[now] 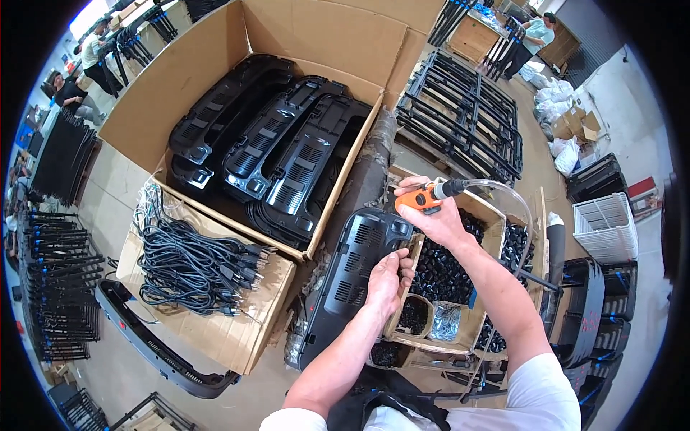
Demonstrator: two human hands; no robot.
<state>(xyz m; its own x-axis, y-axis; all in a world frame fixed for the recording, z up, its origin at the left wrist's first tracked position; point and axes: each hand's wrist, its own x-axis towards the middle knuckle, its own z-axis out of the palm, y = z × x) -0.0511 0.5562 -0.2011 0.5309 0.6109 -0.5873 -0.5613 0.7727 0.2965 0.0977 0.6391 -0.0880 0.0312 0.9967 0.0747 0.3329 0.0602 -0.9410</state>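
My left hand [388,276] grips the right edge of a long black vented plastic panel [348,276] that lies slanted in front of me. My right hand [438,215] is closed around an orange pneumatic screwdriver [420,197], tip pointing down at the panel's upper right corner. A clear air hose [507,194] arcs from the tool's back end to the right. Beside both hands stands a wooden tray [496,208] filled with small black parts.
A large cardboard box [316,36] with several stacked black panels stands ahead. A smaller carton [237,337] holds black power cords at left. Black metal frames [460,115] lie on a pallet at right. Other people work at far left and upper right.
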